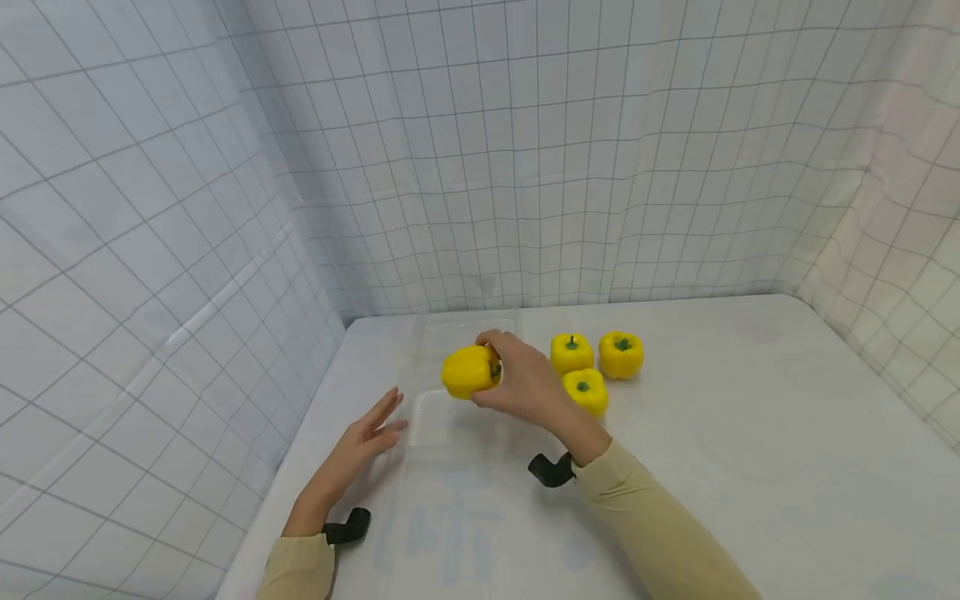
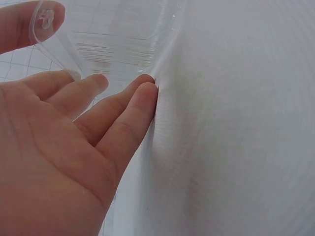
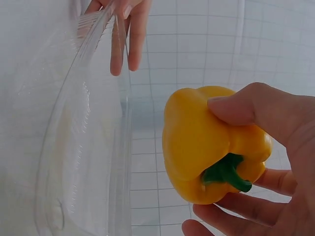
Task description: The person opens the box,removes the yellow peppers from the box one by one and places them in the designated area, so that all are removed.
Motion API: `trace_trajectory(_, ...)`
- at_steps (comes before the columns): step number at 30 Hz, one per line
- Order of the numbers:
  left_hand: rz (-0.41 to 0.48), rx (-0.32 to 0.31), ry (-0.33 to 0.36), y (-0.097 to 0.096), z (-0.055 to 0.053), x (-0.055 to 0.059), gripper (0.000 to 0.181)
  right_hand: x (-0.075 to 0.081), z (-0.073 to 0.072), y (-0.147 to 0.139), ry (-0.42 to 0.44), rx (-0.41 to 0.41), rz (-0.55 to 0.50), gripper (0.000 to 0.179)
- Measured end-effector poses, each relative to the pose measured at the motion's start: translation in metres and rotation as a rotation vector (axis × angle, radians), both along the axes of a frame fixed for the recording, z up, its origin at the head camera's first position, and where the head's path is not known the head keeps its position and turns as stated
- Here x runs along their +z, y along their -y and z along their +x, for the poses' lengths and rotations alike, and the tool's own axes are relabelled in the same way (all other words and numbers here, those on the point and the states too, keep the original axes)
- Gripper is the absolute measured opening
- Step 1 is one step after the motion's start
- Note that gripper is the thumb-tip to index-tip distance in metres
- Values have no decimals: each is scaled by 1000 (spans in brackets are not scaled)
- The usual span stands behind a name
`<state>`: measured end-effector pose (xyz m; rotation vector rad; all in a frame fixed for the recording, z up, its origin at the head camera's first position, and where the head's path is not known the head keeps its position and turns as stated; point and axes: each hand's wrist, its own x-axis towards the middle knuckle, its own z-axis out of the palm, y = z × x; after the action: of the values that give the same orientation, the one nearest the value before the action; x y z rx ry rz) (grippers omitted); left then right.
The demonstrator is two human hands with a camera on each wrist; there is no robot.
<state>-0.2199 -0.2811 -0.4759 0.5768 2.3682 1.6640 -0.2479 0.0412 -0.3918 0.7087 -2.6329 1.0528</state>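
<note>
My right hand (image 1: 521, 379) holds a yellow bell pepper (image 1: 468, 372) in the air above a clear plastic container (image 1: 431, 421). Thumb and fingers lie on opposite sides of the pepper, and its green stem (image 3: 226, 172) points back toward the palm in the right wrist view. At the container's left side is my left hand (image 1: 363, 437), its fingers mostly straight. In the left wrist view, fingertips (image 2: 145, 96) touch the outside of the container near the table, while the thumb (image 2: 47, 19) is by the clear rim.
Three more yellow bell peppers stand grouped to the right of the container: one at back left (image 1: 572, 354), one at back right (image 1: 621, 356) and one in front (image 1: 586, 392). White gridded curtains (image 1: 525, 167) enclose the white table (image 1: 720, 433) at the back and both sides.
</note>
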Motion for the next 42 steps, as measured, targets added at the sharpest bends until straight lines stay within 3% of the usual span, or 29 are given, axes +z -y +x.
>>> trace_trajectory(31, 0, -7, -20, 2, 0, -1, 68, 10, 1, -52, 29, -125, -136, 72)
trace_trajectory(42, 3, -9, -14, 3, -2, -3, 68, 17, 4, -77, -21, -163, -136, 74)
